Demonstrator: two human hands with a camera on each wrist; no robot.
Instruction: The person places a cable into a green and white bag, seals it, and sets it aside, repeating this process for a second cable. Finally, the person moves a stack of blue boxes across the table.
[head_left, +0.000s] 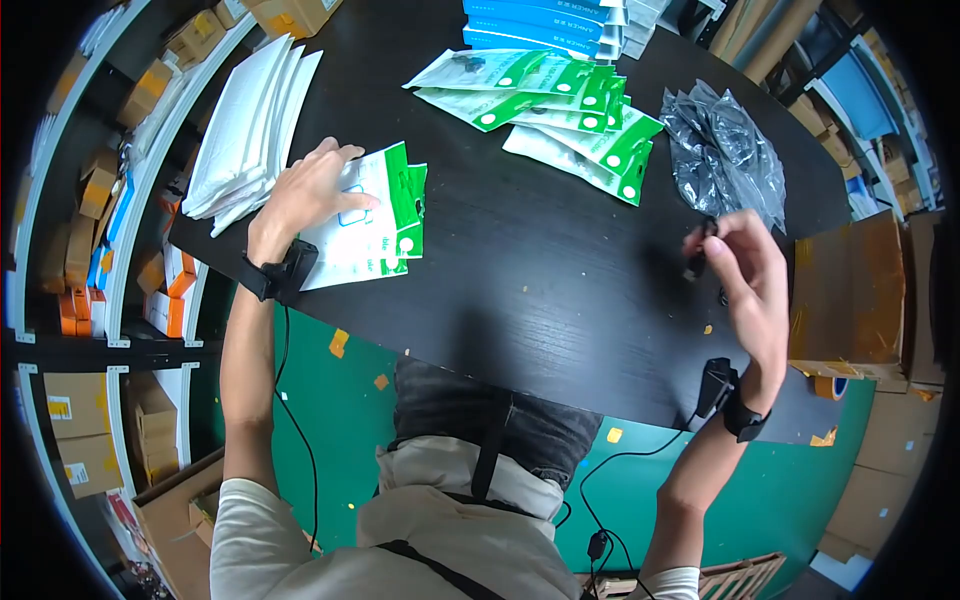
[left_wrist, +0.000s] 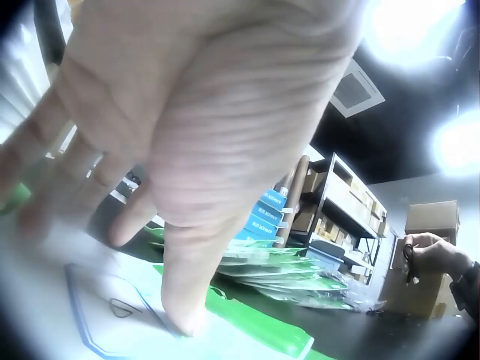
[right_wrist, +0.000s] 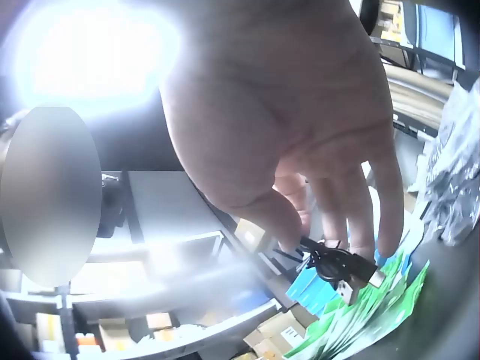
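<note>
My left hand (head_left: 312,195) rests with spread fingers on a small stack of white and green packets (head_left: 375,245) at the table's left. In the left wrist view, the thumb of that hand (left_wrist: 225,112) touches the top packet (left_wrist: 97,300). On the right, my right hand (head_left: 752,285) pinches a coiled black cable (head_left: 697,262) above the table. The right wrist view shows the cable (right_wrist: 334,264) with its metal plugs hanging below the fingertips of the hand (right_wrist: 300,112).
White padded envelopes (head_left: 245,130) lie at the left. More green and white packets (head_left: 570,110) are fanned at the back, before blue boxes (head_left: 535,25). A clear plastic bag (head_left: 722,150) lies at the back right, and a cardboard box (head_left: 845,290) stands beyond the right edge.
</note>
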